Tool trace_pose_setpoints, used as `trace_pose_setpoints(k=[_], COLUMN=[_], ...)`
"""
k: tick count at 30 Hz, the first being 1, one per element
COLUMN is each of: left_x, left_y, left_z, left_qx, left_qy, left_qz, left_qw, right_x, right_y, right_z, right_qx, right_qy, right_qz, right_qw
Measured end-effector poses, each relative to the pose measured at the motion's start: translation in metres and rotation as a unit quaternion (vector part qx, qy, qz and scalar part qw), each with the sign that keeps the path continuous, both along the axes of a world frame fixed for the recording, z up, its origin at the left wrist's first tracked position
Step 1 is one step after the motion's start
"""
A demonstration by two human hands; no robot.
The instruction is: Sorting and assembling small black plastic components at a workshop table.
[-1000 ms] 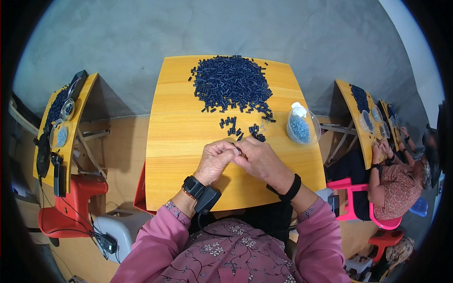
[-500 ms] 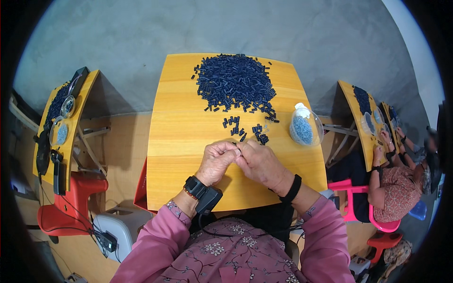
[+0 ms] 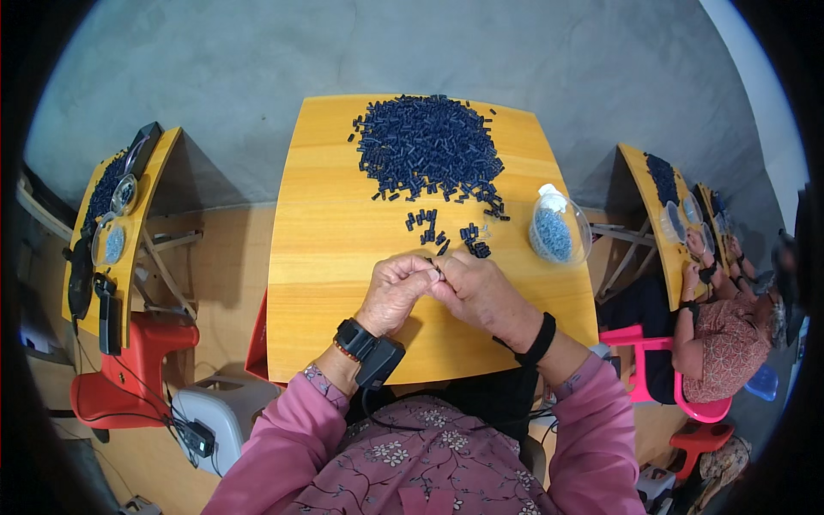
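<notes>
My left hand (image 3: 396,293) and my right hand (image 3: 477,292) meet above the near half of the wooden table (image 3: 335,223). Both are closed in a pinch on one small dark cylindrical piece (image 3: 438,269), mostly covered by my fingers. Just beyond my fingertips lie loose dark pieces of the same look, in a left cluster (image 3: 423,223) and a right cluster (image 3: 474,241). Farther back spreads a big heap of dark blue-black cylinders (image 3: 429,146). To the right of my right hand stands a clear round tub (image 3: 585,245) with small light-blue pieces (image 3: 554,235) and something white at its rim.
A side table (image 3: 154,172) on the left bears dark pieces and a tub, with a red chair (image 3: 150,360) and grey stool (image 3: 210,421) near it. On the right, a person in a patterned top (image 3: 730,348) works at another table (image 3: 639,189). A grey wall (image 3: 257,103) rises behind.
My fingers have shifted slightly around the dark piece, and my right wrist has moved a little to the right. The heap and the clusters look unchanged.
</notes>
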State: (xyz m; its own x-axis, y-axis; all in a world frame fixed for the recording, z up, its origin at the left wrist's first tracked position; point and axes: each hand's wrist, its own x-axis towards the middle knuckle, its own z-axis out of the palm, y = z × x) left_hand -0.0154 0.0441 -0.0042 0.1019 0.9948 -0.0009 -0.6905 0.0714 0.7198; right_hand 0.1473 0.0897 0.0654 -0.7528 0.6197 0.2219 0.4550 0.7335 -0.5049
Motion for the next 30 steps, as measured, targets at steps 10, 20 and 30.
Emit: trace_pose_setpoints(k=[10, 20, 30], left_x=[-0.002, 0.002, 0.003], left_y=[0.001, 0.004, -0.019], left_z=[-0.007, -0.010, 0.017], left_qx=[0.014, 0.055, 0.026], left_qy=[0.019, 0.057, 0.039], left_qz=[0.010, 0.028, 0.097], left_qw=[1.000, 0.996, 0.994], right_x=[-0.004, -0.004, 0.054], right_y=[-0.005, -0.009, -0.040], right_z=[-0.004, -0.008, -0.045], right_qx=[0.045, 0.060, -0.135], right_qy=[0.025, 0.092, 0.191], right_qz=[0.000, -0.016, -0.143], right_qw=[0.999, 0.994, 0.962])
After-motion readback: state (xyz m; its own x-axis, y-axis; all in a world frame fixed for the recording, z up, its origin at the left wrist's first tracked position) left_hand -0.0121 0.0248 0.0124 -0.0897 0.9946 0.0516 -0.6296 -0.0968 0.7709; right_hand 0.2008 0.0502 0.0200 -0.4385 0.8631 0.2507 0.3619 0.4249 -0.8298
